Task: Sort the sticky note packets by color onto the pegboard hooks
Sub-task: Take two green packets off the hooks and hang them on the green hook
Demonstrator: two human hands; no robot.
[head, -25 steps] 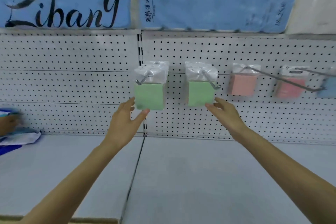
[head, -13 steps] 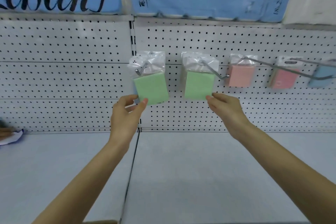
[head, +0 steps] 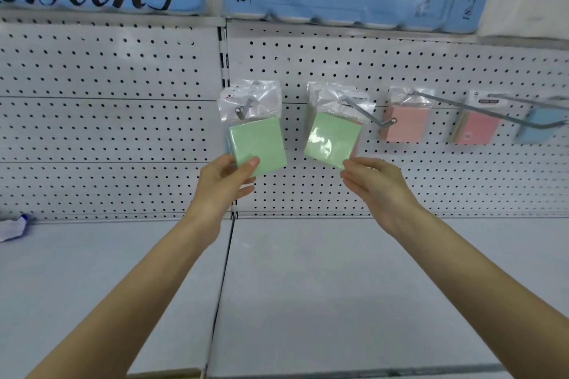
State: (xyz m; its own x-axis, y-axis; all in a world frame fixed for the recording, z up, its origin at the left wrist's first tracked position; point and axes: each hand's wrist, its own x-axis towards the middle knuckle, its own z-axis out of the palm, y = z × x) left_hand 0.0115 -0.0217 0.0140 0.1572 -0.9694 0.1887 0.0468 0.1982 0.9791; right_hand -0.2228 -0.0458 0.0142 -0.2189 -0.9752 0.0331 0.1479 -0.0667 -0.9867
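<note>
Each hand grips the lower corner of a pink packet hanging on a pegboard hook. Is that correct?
Only the colour is wrong. The head view shows the left hand gripping the left green packet and the right hand gripping the right green packet.

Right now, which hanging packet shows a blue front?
The rightmost packet, cut off by the frame edge; the other packets' fronts are pink or green.
</note>
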